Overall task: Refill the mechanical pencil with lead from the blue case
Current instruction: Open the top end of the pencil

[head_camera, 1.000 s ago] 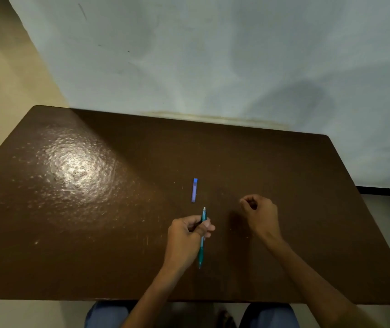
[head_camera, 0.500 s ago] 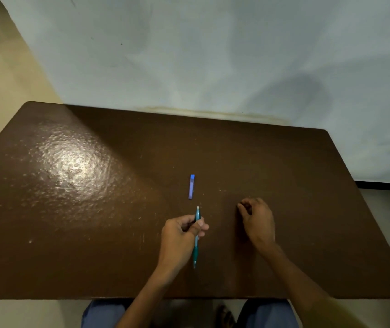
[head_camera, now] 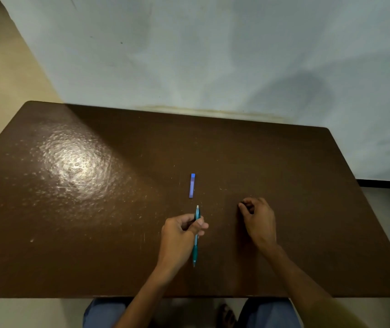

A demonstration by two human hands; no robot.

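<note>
Here, one blue case (head_camera: 192, 185), one mechanical pencil (head_camera: 196, 235) in left hand (head_camera: 179, 237) grip; right hand (head_camera: 259, 221) curled, contents unclear

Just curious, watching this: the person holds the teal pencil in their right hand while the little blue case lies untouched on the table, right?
Not quite. The head view shows the pencil in the left hand, not the right. The blue case does lie untouched on the table.

Head-worn wide view, angled forward and down, table (head_camera: 284, 162) close below
</note>
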